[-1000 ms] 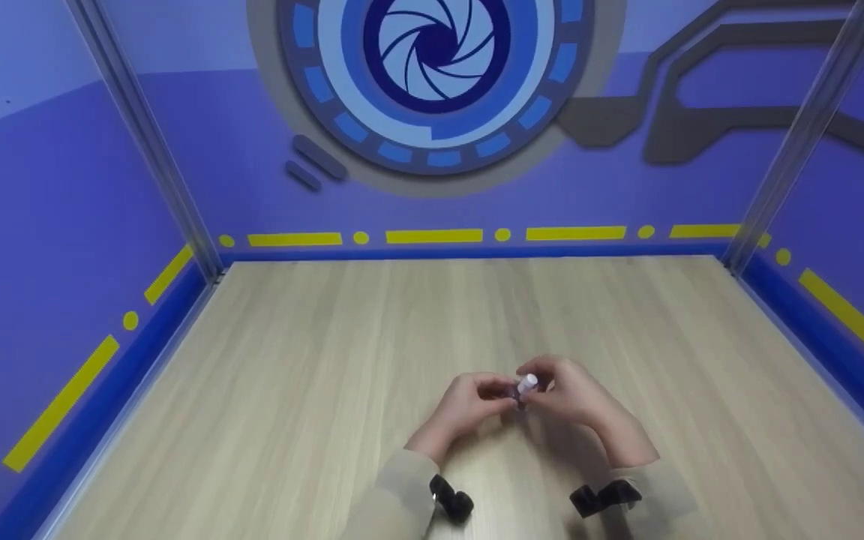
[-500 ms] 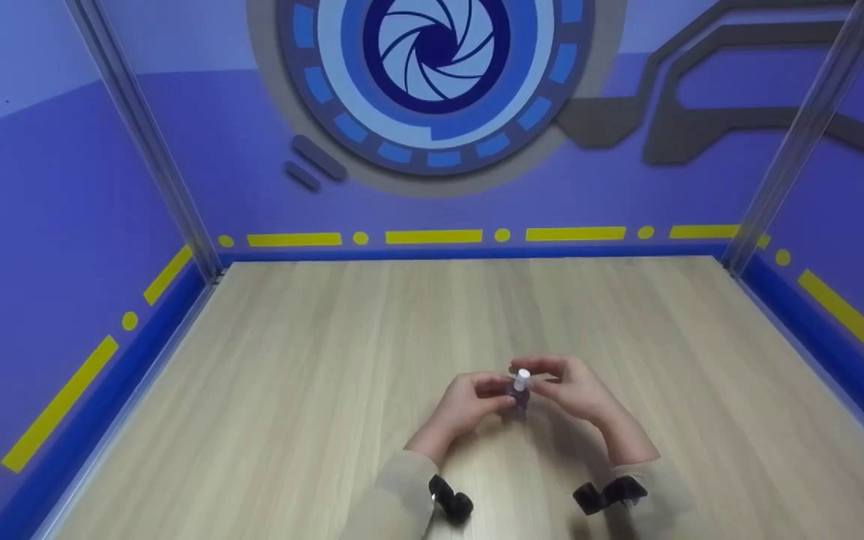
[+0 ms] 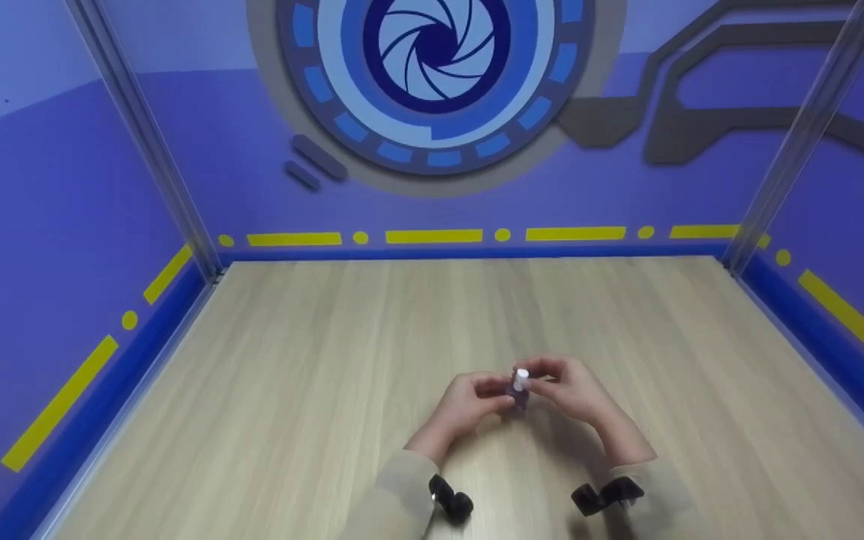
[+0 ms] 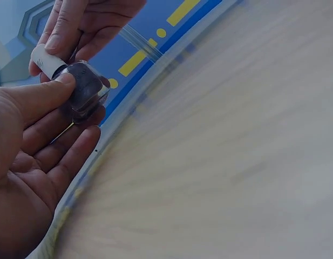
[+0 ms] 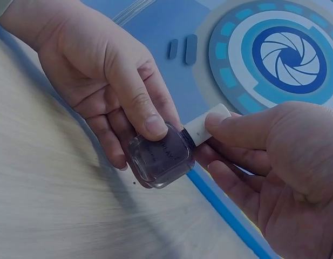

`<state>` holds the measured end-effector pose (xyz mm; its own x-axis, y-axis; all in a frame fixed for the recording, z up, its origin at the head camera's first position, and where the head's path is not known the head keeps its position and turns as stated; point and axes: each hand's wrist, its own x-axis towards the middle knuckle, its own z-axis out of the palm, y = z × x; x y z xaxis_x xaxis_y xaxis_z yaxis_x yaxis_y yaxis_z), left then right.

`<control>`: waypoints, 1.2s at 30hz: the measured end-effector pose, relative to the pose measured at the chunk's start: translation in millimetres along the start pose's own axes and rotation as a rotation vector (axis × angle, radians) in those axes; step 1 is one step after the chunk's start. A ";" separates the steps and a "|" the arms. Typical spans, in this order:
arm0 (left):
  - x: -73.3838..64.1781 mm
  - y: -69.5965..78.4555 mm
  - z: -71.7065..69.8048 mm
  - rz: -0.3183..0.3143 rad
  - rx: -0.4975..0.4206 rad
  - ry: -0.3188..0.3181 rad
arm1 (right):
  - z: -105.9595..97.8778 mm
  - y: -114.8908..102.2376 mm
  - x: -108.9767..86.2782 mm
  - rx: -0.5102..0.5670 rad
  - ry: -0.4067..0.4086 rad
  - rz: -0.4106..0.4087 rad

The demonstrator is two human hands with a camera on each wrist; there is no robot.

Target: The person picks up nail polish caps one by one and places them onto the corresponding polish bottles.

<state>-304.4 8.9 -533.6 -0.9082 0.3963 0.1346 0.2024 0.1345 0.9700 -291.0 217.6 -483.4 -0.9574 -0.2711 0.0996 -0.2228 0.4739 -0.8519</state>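
Note:
A small square glass bottle of dark purple nail polish (image 5: pixel 165 164) is held between both hands, over the front part of the table. My left hand (image 3: pixel 468 401) grips the glass body, its thumb across the printed face and its fingers behind. The thumb and fingers of my right hand (image 3: pixel 573 391) pinch the white cap (image 5: pixel 197 129). Between cap and glass, a dark neck band shows in the right wrist view. Seen from the head, the cap points up and slightly to the right. In the left wrist view the bottle (image 4: pixel 88 89) has clear, thick glass edges.
A light wood table (image 3: pixel 342 337) lies under the hands. Blue printed panels (image 3: pixel 199 150) with yellow dashes stand along its back and sides, joined by metal corner posts (image 3: pixel 143 135). Black straps with camera mounts (image 3: pixel 453 501) sit on both wrists.
The right hand's fingers have shifted and turned about the cap, and it stands more upright than a second ago. The left hand stays almost in place on the bottle.

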 end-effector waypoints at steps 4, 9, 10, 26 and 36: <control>-0.1 -0.1 -0.3 -0.016 -0.017 -0.008 | 1.7 0.0 0.7 0.004 0.019 0.039; -0.4 -0.5 -0.2 -0.031 -0.026 -0.015 | 4.2 -0.9 1.1 0.017 0.046 0.098; -0.4 -0.5 -0.2 -0.032 -0.026 -0.014 | 4.7 -0.8 1.1 0.013 0.052 0.107; 0.2 -1.5 0.5 -0.012 -0.009 -0.008 | -2.3 4.6 -0.1 0.110 -0.079 -0.011; -0.5 0.0 -0.2 -0.026 -0.007 -0.015 | -0.7 2.2 -0.1 0.040 -0.040 0.026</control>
<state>-304.1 8.5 -533.7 -0.9074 0.4066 0.1063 0.1764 0.1389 0.9745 -291.5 219.2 -484.9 -0.9545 -0.2926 0.0577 -0.1900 0.4478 -0.8737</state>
